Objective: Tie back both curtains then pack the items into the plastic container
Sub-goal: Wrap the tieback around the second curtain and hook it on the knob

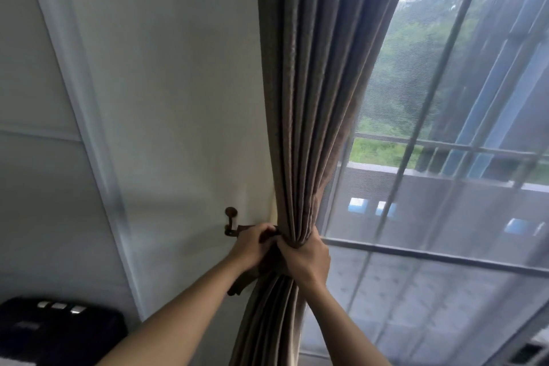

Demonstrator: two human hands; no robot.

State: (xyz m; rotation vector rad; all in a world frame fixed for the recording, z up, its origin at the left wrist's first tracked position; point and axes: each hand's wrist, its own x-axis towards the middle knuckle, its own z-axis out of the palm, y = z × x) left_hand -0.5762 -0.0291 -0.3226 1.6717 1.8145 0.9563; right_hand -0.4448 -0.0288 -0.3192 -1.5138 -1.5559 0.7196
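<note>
My right hand (306,255) is clenched round the bunched curtain (306,98). Just beside it my left hand (252,244), fingers curled, grips the dark tieback (237,288). If the right grip slackens, I reckon folds will spill before the band closes. Farther out, the band seems to run to the wall hook (230,223), and a hard tug could slip it off. No container shows.

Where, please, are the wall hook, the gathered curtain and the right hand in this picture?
wall hook (231,212), head view, on its round knob.
curtain (309,98), head view, on its upper folds.
right hand (306,255), head view, on its back.
</note>
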